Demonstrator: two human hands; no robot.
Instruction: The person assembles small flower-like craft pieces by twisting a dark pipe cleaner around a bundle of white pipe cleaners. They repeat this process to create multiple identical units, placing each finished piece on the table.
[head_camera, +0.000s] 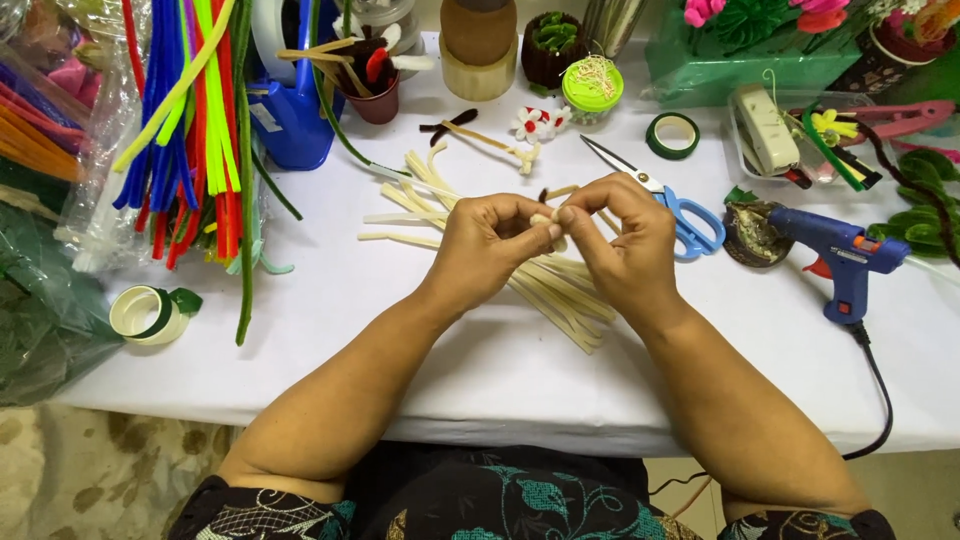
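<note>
White table (330, 330) fills the view, and at ten o'clock there's the big bundle of coloured pipe cleaners (190, 130) in blue, red and lime, spilling out of clear plastic. Up at twelve o'clock, a blue jug (290, 110) with a dark red cup (375, 100) of sticks just beside it. Over at three o'clock lies the blue glue gun (840, 255), its black cord trailing off the table edge, and just left of it a pair of blue-handled scissors (680, 215), blades pointing to eleven o'clock. Dead centre, a fan of cream pipe cleaners (560, 290) spreads on the table, running from ten o'clock down to five o'clock under the hands. Now the hands: left hand (490, 245) and right hand (625, 240) meet fingertip to fingertip above that fan, both pinched shut on one small cream pipe cleaner piece (545, 220), held between thumbs and forefingers, clear of the table. Smaller bits: a roll of green floral tape (672, 135) at one o'clock, a white tape roll (140, 315) at nine o'clock near the table edge, and a tiny red-and-white flower (533, 125) at twelve o'clock
</note>
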